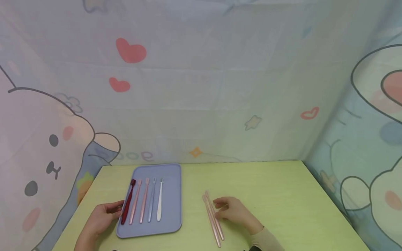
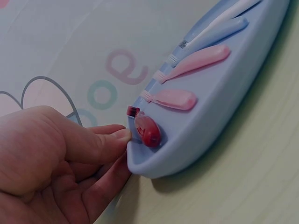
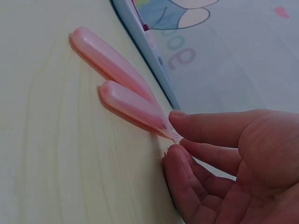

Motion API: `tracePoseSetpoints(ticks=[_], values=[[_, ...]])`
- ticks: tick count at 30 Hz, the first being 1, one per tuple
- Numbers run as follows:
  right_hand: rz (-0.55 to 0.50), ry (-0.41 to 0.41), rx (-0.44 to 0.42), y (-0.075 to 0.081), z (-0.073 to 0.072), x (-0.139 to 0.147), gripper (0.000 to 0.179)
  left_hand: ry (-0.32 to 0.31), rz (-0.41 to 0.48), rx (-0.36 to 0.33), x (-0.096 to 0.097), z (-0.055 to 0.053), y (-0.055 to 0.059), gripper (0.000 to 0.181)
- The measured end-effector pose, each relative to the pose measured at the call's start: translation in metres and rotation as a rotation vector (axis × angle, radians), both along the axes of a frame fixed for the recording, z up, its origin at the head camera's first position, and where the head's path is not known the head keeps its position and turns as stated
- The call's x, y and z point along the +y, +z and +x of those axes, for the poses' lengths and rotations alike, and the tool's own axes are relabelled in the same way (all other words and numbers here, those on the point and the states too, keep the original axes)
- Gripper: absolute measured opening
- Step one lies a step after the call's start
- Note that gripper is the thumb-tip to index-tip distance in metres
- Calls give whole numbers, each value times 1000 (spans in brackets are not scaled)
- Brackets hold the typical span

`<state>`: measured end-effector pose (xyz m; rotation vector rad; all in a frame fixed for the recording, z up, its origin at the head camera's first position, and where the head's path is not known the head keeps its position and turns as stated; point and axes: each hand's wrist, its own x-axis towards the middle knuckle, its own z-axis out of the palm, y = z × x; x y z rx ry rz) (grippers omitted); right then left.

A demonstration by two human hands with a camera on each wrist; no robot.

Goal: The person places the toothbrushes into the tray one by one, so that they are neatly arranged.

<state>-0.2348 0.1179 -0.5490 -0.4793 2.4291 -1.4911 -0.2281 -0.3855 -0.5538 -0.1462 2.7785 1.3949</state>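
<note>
My left hand (image 1: 102, 218) pinches the left rim of a light blue-purple tray (image 1: 172, 195), thumb over the edge in the left wrist view. Several toothbrushes lie side by side in it: a dark red toothbrush (image 1: 127, 204) nearest that hand, two pink ones, a blue toothbrush (image 1: 152, 200) and a white toothbrush (image 1: 159, 202). Right of the tray, two more pink toothbrushes (image 1: 212, 223) lie close together on the table, handles toward me. Beside their upper part is my right hand (image 1: 233, 211), its fingers bent loosely and thumb and fingertips apart near the necks in the right wrist view.
The yellow-green wooden table (image 1: 267, 184) stretches right of the hands to its edge. Behind it hangs a pale cloth backdrop (image 1: 204, 87) printed with hearts and cartoon animals, and more of it stands along both sides.
</note>
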Motion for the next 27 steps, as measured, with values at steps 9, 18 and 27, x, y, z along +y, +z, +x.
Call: tracePoseSetpoints(ticks=[9,18,27], values=[[25,3,17,-2,0,2,52,4,19,-9,0,0,0,44],[32,-10,13,-2,2,1,53,4,4,-8,0,1,1,45],[55,-16,35,-1,3,-1,53,7,22,-7,2,4,4,44]])
